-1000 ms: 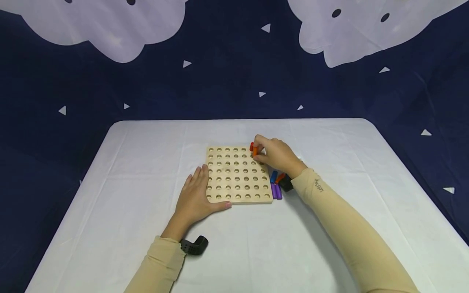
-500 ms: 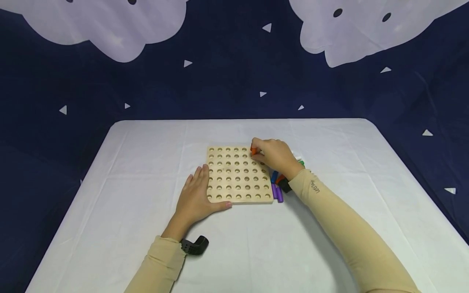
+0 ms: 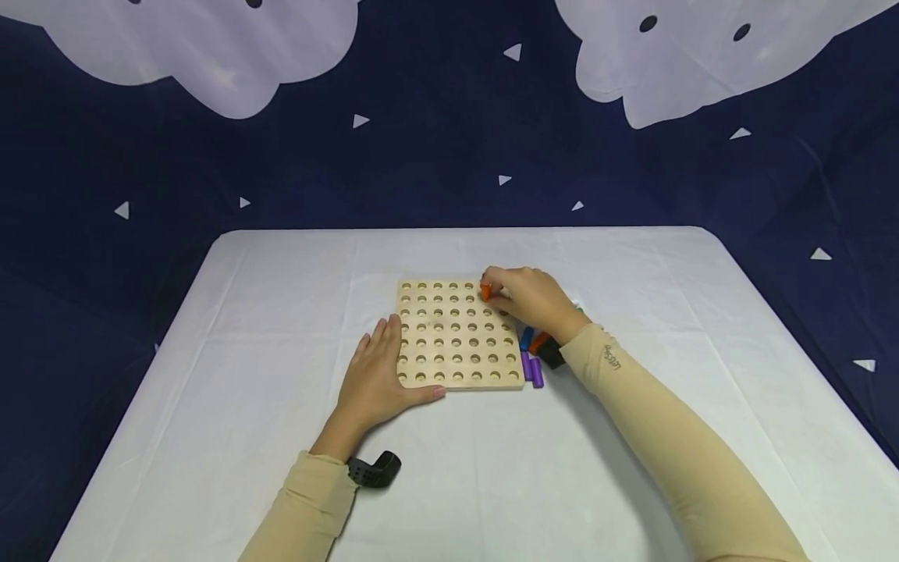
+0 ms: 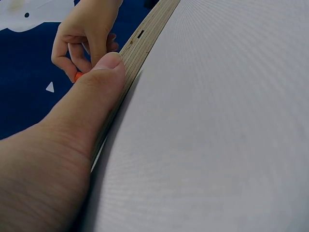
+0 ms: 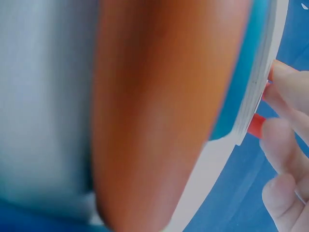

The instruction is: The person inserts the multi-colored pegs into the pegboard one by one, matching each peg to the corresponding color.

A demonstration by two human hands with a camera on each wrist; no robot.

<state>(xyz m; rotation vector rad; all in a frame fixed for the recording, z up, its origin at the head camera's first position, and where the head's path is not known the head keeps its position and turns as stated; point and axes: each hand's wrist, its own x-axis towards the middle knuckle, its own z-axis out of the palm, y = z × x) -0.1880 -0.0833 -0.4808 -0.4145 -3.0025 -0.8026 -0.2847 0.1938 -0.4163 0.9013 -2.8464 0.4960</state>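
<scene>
A square wooden pegboard [image 3: 456,334] with rows of round holes lies on the white table. My left hand [image 3: 375,381] rests along its left side, fingers extended, with the thumb against the near edge. My right hand [image 3: 531,298] is over the far right corner and pinches an orange peg [image 3: 485,292] between thumb and fingers. The peg stands upright at a hole in the far right part; whether it sits in the hole cannot be told. In the right wrist view a red peg [image 5: 256,125] shows at the board's edge beside the fingers.
Right of the board lie two purple pegs [image 3: 531,370], a blue peg [image 3: 526,339] and another orange peg [image 3: 538,343], partly by the black wrist device [image 3: 552,353]. Green and white bits show behind the right wrist. A blurred orange shape [image 5: 154,116] fills much of the right wrist view.
My right hand has come slightly down and left with the orange peg, which is now lower at the board. One purple peg shifted slightly nearer. The left hand stays in place.
</scene>
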